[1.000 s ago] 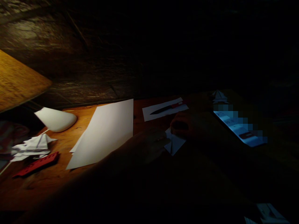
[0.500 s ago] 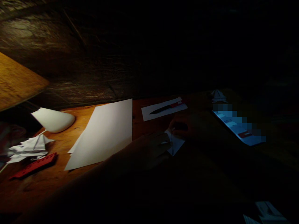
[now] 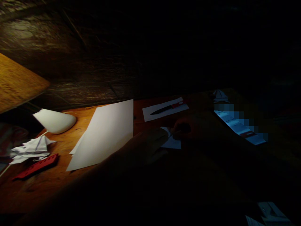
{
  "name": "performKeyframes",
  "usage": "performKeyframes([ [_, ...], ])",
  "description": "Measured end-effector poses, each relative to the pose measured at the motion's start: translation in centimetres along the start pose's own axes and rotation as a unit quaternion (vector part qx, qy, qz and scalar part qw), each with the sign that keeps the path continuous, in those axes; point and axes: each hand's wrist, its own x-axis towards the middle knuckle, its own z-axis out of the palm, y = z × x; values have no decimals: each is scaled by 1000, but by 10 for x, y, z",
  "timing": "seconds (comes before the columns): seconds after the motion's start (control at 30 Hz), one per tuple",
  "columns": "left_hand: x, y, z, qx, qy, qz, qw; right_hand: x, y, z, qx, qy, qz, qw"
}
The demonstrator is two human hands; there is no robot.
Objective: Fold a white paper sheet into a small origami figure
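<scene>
A small folded white paper (image 3: 171,142) lies on the wooden table (image 3: 28,191), partly covered by both hands. My left hand (image 3: 149,146) is dark in shadow and pinches the paper's left side. My right hand (image 3: 185,130) presses on its upper right part. The fold lines are mostly hidden by my fingers. Just above my hands, a dark-bladed knife (image 3: 164,109) with a red handle rests on a small white sheet (image 3: 150,116).
A large white paper sheet (image 3: 105,133) lies left of my hands. Further left are a white lamp shade (image 3: 55,121), crumpled folded paper (image 3: 30,147) and a red ruler (image 3: 35,166). On the right are a small paper figure (image 3: 219,95) and a blurred, bluish printed sheet (image 3: 237,125).
The folded paper has turned and now lies flatter and wider between my hands. My fingers have shifted on it, and my left hand has moved slightly up and to the right.
</scene>
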Motion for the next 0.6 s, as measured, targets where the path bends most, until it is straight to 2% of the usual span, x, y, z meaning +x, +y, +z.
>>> performKeyframes([
  [0.1,0,0,-1,-12,-6,-1,1000,0,4,1,-25,15,-14,999],
  [0.23,0,-3,-2,-24,-9,-21,999,-1,3,3,-40,34,6,999],
  [0.37,-1,-9,0,-15,-20,6,1000,-2,-8,4,-74,46,5,996],
  [0.47,-1,-11,1,-30,-15,14,999,-2,-13,4,-85,44,-27,995],
  [0.6,2,-8,-3,-66,-20,2,998,-2,-9,3,-68,43,-78,994],
])
